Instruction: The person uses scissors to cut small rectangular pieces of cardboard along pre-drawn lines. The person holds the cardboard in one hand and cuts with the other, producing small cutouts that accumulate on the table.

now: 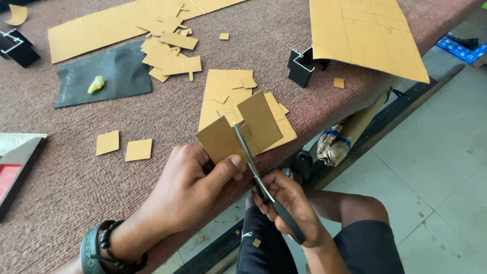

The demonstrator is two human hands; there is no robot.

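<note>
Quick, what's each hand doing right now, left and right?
Left hand: closed, pinching the notched brown cardboard piece.
Right hand: closed around the black-handled scissors, blades in the cardboard.

tan cardboard piece [238, 133], scissors [253, 167] slicing in

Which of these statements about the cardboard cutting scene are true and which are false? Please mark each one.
1. The right hand holds the scissors. True.
2. The left hand holds a blue plastic sheet. False: it holds a brown cardboard piece.
3. A yellow lump lies on the dark sheet. True.
4. The table is bare white metal. False: it has a reddish-brown covering.
5. The left wrist wears dark bracelets. True.
</note>
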